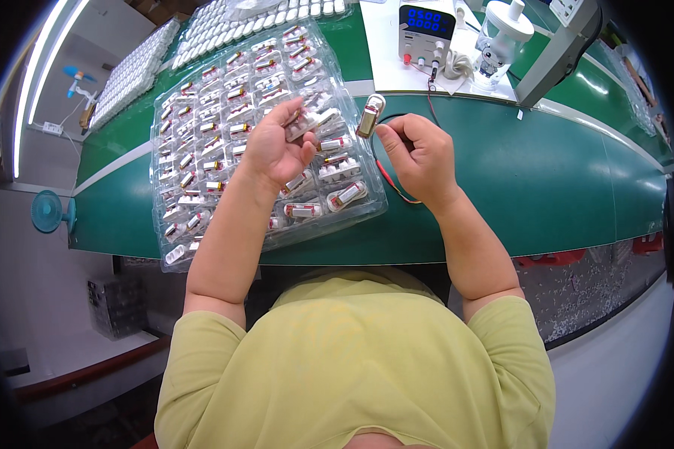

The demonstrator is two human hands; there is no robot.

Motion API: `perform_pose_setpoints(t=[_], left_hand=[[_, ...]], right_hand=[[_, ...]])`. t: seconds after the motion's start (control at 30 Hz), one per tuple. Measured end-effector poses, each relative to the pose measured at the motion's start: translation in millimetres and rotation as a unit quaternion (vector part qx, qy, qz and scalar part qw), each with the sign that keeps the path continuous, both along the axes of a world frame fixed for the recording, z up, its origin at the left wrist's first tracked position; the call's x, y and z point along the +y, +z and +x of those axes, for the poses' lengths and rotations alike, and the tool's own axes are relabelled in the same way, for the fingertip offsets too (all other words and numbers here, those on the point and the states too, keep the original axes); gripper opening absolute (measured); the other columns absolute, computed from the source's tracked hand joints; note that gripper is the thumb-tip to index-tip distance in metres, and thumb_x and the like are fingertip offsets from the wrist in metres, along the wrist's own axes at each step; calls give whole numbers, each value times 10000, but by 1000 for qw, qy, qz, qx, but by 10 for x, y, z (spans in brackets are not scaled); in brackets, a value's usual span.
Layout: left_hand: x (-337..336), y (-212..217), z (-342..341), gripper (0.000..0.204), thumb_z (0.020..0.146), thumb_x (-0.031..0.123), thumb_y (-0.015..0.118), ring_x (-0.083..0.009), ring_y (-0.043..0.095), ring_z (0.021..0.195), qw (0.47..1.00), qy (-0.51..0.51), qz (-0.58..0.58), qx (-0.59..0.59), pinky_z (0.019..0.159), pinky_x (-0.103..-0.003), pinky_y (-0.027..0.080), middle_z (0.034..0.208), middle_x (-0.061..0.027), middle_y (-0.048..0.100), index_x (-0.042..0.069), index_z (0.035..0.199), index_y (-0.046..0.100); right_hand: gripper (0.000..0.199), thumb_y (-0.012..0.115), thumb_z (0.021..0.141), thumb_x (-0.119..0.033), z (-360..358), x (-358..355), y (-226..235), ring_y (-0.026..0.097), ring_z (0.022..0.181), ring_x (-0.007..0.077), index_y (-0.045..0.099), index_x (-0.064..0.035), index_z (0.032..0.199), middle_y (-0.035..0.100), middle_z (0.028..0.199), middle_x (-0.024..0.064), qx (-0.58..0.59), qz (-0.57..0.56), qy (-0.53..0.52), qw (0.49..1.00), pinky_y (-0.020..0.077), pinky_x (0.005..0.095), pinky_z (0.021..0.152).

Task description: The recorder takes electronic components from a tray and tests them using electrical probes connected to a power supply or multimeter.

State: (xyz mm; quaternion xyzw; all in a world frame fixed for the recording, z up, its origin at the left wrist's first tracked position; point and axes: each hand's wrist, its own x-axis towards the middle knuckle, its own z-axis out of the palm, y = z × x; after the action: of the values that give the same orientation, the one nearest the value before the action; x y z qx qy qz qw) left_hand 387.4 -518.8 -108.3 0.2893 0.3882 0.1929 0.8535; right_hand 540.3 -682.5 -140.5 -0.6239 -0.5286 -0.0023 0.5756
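Note:
My left hand (pixel 272 152) is over the tray, palm turned up, its fingers closed round a small white plastic piece (pixel 301 126). Under and beside it a clear plastic tray (pixel 367 202) carries rows of small white housings, many fitted with a silver cell and red or yellow bits. To the right, my right hand (pixel 424 159) is closed, thumb against curled fingers. Just off its thumb tip is a white housing with a gold-silver cell (pixel 368 120); whether the hand grips it I cannot tell. Red and black leads (pixel 382 173) run by this hand.
A bench power supply (pixel 425 37) with a lit blue display stands on a white board (pixel 386 56) at the back, beside a clear jar-like container (pixel 503 41) and a grey upright arm (pixel 565 56). More white pieces (pixel 247 30) fill trays at the far left. The table top is green.

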Motion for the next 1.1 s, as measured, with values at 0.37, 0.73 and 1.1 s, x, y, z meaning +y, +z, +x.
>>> perform_pose_setpoints(t=[0.37,0.73,1.1], left_hand=[[-291,208,107,582,733,72,712,-42,489,553,831,-320,449,73,500,-205,389,667,28,543,56,1277,506],[116,192,59,391,700,123,647,-190,610,684,654,-224,687,226,644,-303,491,773,-86,626,66,1086,637],[748,65,370,526,681,163,715,-229,603,918,583,-317,698,268,834,-341,479,987,-132,637,149,1195,606]], right_hand=[[199,606,863,-179,-8,-4,-33,539,571,275,585,-29,734,566,651,123,68,-74,64,993,414,364,529],[233,607,901,-180,78,2,-64,424,531,88,575,-13,742,518,594,-3,241,-64,109,962,356,265,498],[256,605,913,-169,35,8,-44,378,575,40,567,-7,718,498,620,-46,289,-42,96,952,325,220,514]])
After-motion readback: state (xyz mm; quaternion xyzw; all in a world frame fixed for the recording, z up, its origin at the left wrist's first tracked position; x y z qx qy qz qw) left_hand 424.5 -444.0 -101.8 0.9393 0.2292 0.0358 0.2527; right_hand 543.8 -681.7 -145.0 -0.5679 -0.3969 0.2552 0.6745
